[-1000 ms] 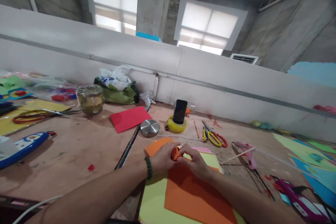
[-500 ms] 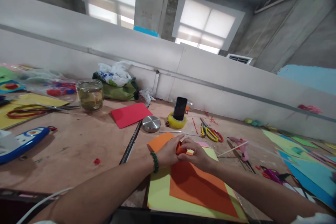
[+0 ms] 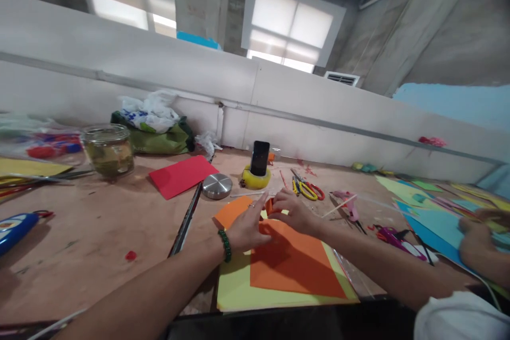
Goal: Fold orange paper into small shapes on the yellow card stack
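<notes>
An orange paper sheet (image 3: 297, 268) lies on a yellow sheet (image 3: 239, 292) at the table's near edge. My left hand (image 3: 249, 226), with a green bead bracelet on the wrist, rests on the orange sheet's far corner with its fingers stretched out. Just to its right, my right hand (image 3: 290, 211) is closed on a small folded orange paper piece (image 3: 269, 205) held above the sheets. The two hands almost touch.
Behind the hands stand a phone (image 3: 260, 158) in a yellow tape roll, a metal lid (image 3: 217, 186), red paper (image 3: 181, 176) and yellow scissors (image 3: 303, 189). A glass jar (image 3: 108, 149) is at the left. Another person's hand (image 3: 476, 239) rests on blue paper at the right.
My left hand has let go of the folded orange piece and opened flat on the sheet; the right hand keeps the piece. The camera turned right, bringing another person's hand into view.
</notes>
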`<state>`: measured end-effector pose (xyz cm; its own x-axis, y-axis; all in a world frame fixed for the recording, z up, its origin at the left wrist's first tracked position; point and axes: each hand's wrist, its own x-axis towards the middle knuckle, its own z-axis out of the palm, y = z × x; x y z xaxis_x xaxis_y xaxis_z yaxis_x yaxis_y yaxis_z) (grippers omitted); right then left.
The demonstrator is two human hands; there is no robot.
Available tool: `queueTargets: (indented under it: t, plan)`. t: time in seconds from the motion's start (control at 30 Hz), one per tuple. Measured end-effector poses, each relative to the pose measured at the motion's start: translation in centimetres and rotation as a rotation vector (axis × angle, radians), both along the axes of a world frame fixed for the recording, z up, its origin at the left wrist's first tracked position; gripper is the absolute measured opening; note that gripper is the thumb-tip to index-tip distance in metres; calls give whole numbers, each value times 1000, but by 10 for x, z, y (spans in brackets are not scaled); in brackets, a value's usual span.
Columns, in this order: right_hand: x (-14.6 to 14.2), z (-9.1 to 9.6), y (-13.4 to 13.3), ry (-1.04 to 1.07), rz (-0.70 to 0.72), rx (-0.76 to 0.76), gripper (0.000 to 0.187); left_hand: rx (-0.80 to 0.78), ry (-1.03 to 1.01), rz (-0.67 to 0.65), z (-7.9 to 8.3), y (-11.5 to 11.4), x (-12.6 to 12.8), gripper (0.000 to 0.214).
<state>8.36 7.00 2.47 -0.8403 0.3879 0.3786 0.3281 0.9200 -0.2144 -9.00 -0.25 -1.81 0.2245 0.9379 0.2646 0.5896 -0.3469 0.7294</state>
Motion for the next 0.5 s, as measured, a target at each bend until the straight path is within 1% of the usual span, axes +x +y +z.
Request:
queueTargets:
  t: [0.03, 0.1, 0.13, 0.17, 0.2, 0.27, 0.3, 0.37, 0.43, 0.5]
  plan:
    - [4, 1, 7, -92, -66, 13, 13, 4, 37, 3, 2, 0, -2, 94]
    - [12, 1, 21, -139, -140, 0, 5, 3, 100, -36, 5, -1, -5, 71]
    - [17, -1, 27, -158, -176, -5, 3, 1, 131, -82, 6, -3, -6, 64]
    - [22, -4, 31, -173, -197, -12, 4, 0, 165, -143, 7, -5, -5, 65]
    - [27, -7, 35, -191, -216, -18, 5, 7, 214, -219, 8, -7, -4, 71]
    - [36, -12, 41, -226, -234, -29, 7, 47, 379, -373, 9, -14, 0, 85]
    - [41, -14, 44, -239, -241, -33, 7, 53, 441, -413, 9, -18, 2, 86]
    - [48, -16, 47, -250, -261, -41, 7, 33, 534, -443, 11, -25, 7, 83]
    - [54, -15, 49, -248, -286, -44, 9, 19, 583, -418, 15, -32, 10, 84]
    - [59, -13, 47, -236, -306, -42, 17, 8, 622, -405, 20, -40, 14, 85]
